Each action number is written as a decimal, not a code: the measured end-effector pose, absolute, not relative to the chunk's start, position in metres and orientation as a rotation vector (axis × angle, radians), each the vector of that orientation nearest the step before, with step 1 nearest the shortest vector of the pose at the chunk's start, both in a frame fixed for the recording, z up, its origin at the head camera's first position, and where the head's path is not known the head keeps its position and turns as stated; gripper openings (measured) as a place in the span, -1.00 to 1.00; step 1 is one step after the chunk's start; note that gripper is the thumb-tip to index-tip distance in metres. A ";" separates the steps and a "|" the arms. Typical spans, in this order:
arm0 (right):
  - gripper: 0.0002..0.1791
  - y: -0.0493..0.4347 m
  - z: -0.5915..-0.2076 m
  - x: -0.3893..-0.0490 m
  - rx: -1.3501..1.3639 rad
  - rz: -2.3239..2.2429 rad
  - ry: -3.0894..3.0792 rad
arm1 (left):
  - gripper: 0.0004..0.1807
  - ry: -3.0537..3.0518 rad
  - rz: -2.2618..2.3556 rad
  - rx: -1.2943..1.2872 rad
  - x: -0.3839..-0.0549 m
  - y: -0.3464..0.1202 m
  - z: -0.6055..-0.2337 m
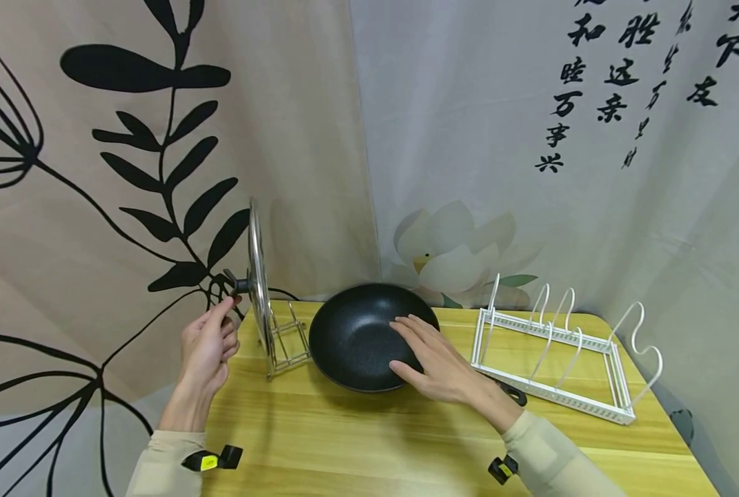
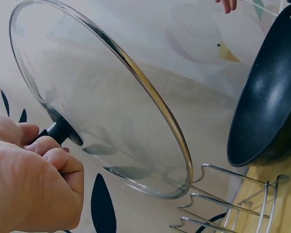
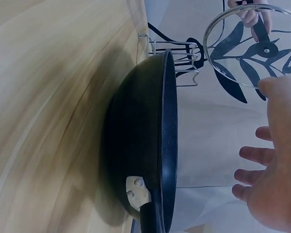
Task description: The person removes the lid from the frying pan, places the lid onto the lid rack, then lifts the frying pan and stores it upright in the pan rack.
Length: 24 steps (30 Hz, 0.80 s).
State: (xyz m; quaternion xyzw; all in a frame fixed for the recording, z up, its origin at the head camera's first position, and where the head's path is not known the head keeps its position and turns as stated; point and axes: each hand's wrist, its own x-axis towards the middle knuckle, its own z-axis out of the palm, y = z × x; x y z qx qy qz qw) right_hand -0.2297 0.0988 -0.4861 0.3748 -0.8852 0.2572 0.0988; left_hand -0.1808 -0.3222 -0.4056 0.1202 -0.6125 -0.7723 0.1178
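Observation:
On the left, my left hand [image 1: 208, 345] grips the black knob [image 2: 60, 130] of a glass pot lid [image 1: 259, 283] with a metal rim. The lid stands nearly upright, its lower edge by a small metal wire rack [image 1: 291, 342]; whether they touch I cannot tell. A black frying pan [image 1: 357, 331] sits on the table in the middle, its handle [image 1: 513, 394] pointing right. Over the pan's right side hovers my right hand [image 1: 437, 362], fingers extended and holding nothing. The right wrist view shows that hand [image 3: 276, 165] apart from the pan [image 3: 136, 121].
A white rack [image 1: 555, 397] with upright wire dividers stands on the right of the wooden table [image 1: 344, 442], close to the pan's handle. Printed curtains [image 1: 468, 138] hang behind the table. A dark cable [image 1: 282, 293] runs behind the lid.

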 end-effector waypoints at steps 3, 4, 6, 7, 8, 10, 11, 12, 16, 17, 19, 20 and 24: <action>-0.19 0.093 -0.485 -0.230 1.118 0.778 -2.619 | -0.75 -1.763 -2.271 0.371 -0.181 -0.322 -0.405; -0.19 0.091 -0.484 -0.231 1.122 0.786 -2.621 | -0.75 -1.752 -2.274 0.378 -0.182 -0.322 -0.405; -0.19 0.087 -0.484 -0.231 1.131 0.803 -2.618 | -0.75 -1.728 -2.290 0.382 -0.182 -0.323 -0.405; -0.19 0.085 -0.484 -0.231 1.135 0.815 -2.618 | -0.75 -1.721 -2.296 0.383 -0.182 -0.323 -0.405; -0.19 0.083 -0.483 -0.232 1.138 0.829 -2.623 | -0.75 -1.712 -2.301 0.384 -0.182 -0.324 -0.405; -0.19 0.080 -0.483 -0.233 1.139 0.844 -2.632 | -0.76 -1.696 -2.309 0.391 -0.183 -0.324 -0.405; -0.19 0.078 -0.483 -0.233 1.139 0.850 -2.636 | -0.76 -1.689 -2.313 0.392 -0.183 -0.324 -0.405; -0.19 0.077 -0.483 -0.233 1.140 0.853 -2.642 | -0.76 -1.681 -2.318 0.393 -0.183 -0.324 -0.405; -0.19 0.072 -0.484 -0.235 1.136 0.869 -2.667 | -0.77 -1.654 -2.331 0.402 -0.183 -0.325 -0.405; -0.19 0.070 -0.484 -0.235 1.135 0.875 -2.672 | -0.78 -1.649 -2.334 0.404 -0.183 -0.325 -0.405; -0.19 0.068 -0.484 -0.236 1.126 0.887 -2.687 | -0.78 -1.645 -2.333 0.409 -0.183 -0.325 -0.405; -0.19 0.067 -0.484 -0.236 1.124 0.891 -2.693 | -0.77 -1.644 -2.333 0.410 -0.183 -0.325 -0.405; -0.20 0.061 -0.484 -0.237 1.124 0.912 -2.695 | -0.77 -1.641 -2.328 0.411 -0.182 -0.327 -0.405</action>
